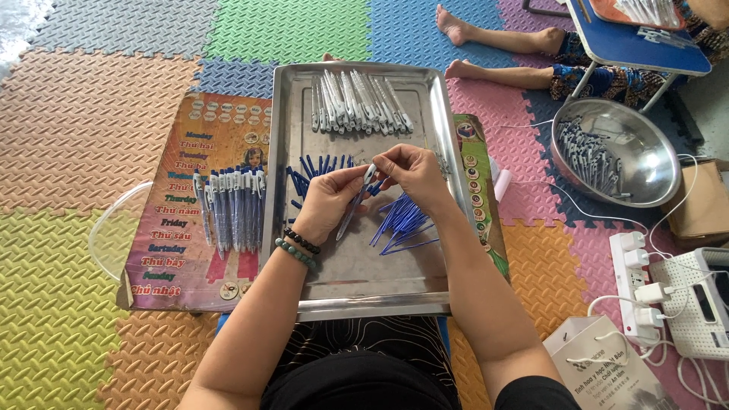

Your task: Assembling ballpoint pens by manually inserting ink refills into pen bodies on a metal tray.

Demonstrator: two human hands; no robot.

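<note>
While both hands meet at tray centre, left hand and right hand pinch one pen barrel. Done: assembled pens at 9 o'clock. Left: empty barrels at 12, loose blue refills at 4.

Left hand and right hand pinching (fingertips together) — wrists bent

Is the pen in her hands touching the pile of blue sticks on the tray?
Apart. The head view shows the pen lifted in both hands, with bare tray between it and the blue refills.
</note>
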